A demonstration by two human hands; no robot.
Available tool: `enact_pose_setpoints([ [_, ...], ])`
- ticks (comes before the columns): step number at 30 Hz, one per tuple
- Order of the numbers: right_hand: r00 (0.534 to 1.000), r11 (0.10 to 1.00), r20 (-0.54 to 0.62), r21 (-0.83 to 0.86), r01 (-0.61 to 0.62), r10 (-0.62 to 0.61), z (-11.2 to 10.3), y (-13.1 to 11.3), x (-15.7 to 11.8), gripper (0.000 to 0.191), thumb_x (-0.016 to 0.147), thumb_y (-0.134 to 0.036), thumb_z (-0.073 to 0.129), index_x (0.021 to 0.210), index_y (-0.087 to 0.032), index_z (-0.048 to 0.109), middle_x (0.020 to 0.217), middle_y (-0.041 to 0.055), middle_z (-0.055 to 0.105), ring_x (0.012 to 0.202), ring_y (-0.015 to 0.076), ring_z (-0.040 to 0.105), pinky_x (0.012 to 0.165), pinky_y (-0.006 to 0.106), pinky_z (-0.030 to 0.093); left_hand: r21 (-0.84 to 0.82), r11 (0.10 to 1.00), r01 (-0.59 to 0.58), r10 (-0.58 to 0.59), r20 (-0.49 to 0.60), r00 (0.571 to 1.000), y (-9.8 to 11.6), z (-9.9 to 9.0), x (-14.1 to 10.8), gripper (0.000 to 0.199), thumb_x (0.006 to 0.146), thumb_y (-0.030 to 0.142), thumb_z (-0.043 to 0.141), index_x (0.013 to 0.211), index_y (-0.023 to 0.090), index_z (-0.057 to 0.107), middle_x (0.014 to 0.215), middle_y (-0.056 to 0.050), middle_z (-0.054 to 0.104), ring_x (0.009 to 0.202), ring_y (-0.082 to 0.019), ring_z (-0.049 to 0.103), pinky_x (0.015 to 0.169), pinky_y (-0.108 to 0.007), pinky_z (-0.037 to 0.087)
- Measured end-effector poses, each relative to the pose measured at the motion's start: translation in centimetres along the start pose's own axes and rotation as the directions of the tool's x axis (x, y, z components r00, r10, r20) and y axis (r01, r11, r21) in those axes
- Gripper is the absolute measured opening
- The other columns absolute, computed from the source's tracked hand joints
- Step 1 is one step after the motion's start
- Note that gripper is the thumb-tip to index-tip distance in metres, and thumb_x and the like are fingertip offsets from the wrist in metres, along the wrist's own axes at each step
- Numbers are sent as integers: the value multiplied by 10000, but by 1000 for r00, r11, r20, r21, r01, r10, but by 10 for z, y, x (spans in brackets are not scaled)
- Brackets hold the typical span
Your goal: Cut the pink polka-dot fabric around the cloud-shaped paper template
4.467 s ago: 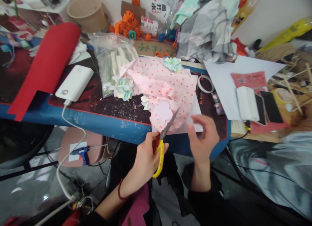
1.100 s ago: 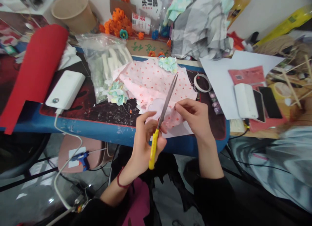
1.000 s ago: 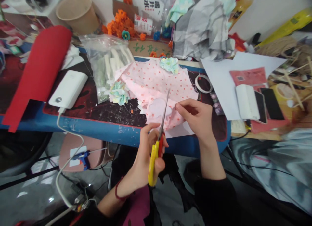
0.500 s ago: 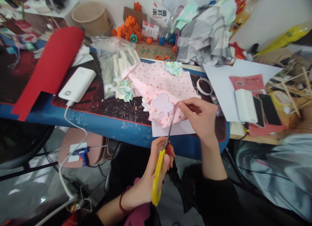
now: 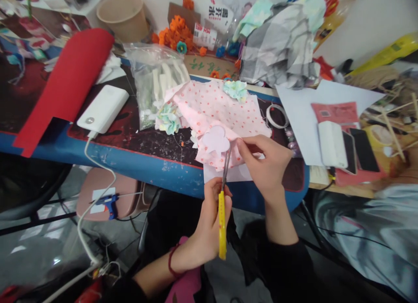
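My left hand point(image 5: 212, 216) is closed round the yellow handles of a pair of scissors point(image 5: 222, 224). Their blades point away from me and reach into the near edge of a pink cloth with red dots point(image 5: 212, 102). Between thumb and finger, my right hand point(image 5: 266, 163) pinches that cloth just right of the blade tips. On the cloth, left of the blades, rests a pale flower-shaped paper piece point(image 5: 216, 139). White paper point(image 5: 214, 174) lies beneath the cloth at the table's edge. Two mint-green fabric flowers point(image 5: 235, 90) sit at the cloth's far right and left.
Left on the table are a white power bank point(image 5: 103, 109) with a cable, red felt point(image 5: 65, 85) and a plastic bag point(image 5: 160, 76). Phones point(image 5: 365, 148) lie at right. A blue glue gun point(image 5: 110, 203) rests on a stool point(image 5: 126, 190). Another person's clothing point(image 5: 369, 233) shows at lower right.
The scissor handles have turned from a tilted to a nearly upright line in view. The blades have shifted slightly at the cloth's edge; my right hand keeps its pinch.
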State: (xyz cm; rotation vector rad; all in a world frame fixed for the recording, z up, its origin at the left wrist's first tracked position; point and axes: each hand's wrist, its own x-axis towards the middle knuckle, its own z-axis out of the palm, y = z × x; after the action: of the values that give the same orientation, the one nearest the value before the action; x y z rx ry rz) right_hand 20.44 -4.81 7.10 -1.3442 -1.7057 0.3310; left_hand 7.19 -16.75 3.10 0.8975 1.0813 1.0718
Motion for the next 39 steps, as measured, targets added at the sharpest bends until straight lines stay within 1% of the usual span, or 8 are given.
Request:
enact_pose_setpoints([
  [13, 998, 998, 26, -19, 60, -59, 6, 4, 11, 168, 973, -288, 625, 866, -224, 738, 781, 21, 731, 654, 154, 628, 650, 314, 482, 243, 968, 69, -66, -18, 998, 2, -11, -23, 422, 1019, 409, 507, 1408, 292, 393, 1084, -87, 604, 1011, -244, 593, 864, -402, 483],
  [19, 988, 951, -140, -309, 19, -66, 12, 22, 10, 141, 917, -361, 712, 884, -224, 703, 702, -1, 592, 683, 170, 567, 685, 324, 432, 149, 988, -44, 53, -58, 997, -5, -32, -37, 450, 994, 410, 554, 1400, 253, 439, 1170, -129, 611, 1013, -241, 611, 873, -405, 522],
  [21, 970, 952, -242, -293, -88, 15, 16, 20, 1, 198, 893, -391, 744, 853, -221, 650, 611, -37, 544, 571, 140, 516, 603, 307, 394, 161, 979, -121, 139, -105, 985, -3, -39, -31, 427, 1001, 414, 538, 1384, 254, 436, 1144, -119, 614, 981, -228, 618, 847, -391, 526],
  [23, 972, 968, -227, -222, -119, 68, 20, 13, -10, 207, 917, -375, 714, 805, -225, 626, 607, -37, 587, 551, 129, 538, 593, 294, 414, 189, 966, -176, 200, -120, 972, 1, -48, -20, 408, 1004, 408, 530, 1373, 265, 427, 1105, -97, 613, 954, -213, 621, 834, -377, 524],
  [27, 977, 981, -92, -7, -193, 191, 24, -3, -25, 146, 957, -357, 655, 991, -223, 704, 859, 31, 751, 752, 175, 685, 734, 321, 535, 254, 939, -233, 272, -133, 953, 21, -72, 3, 423, 979, 344, 592, 1360, 277, 421, 1074, -64, 620, 976, -195, 623, 870, -354, 506],
  [32, 968, 973, -115, -44, -228, 222, 30, -8, -40, 167, 951, -326, 654, 1072, -224, 707, 984, 70, 746, 874, 223, 673, 829, 404, 556, 353, 881, -316, 390, -161, 907, 54, -104, 29, 510, 866, 226, 736, 1291, 265, 457, 1025, -19, 635, 954, -163, 619, 888, -308, 473],
  [36, 948, 962, -175, -8, -272, 266, 40, -16, -57, 114, 957, -307, 645, 934, -214, 707, 881, 55, 733, 771, 197, 646, 758, 372, 548, 360, 860, -361, 420, -99, 902, 72, -120, 57, 584, 822, 216, 775, 1302, 262, 446, 1032, -15, 644, 960, -162, 638, 870, -301, 485],
  [39, 939, 950, -143, 19, -313, 312, 52, -26, -64, 173, 911, -357, 712, 1010, -215, 714, 892, 58, 711, 764, 203, 628, 743, 375, 538, 308, 872, -381, 400, 2, 916, 76, -122, 85, 570, 844, 285, 769, 1296, 256, 424, 1067, -39, 665, 989, -175, 661, 879, -321, 506],
])
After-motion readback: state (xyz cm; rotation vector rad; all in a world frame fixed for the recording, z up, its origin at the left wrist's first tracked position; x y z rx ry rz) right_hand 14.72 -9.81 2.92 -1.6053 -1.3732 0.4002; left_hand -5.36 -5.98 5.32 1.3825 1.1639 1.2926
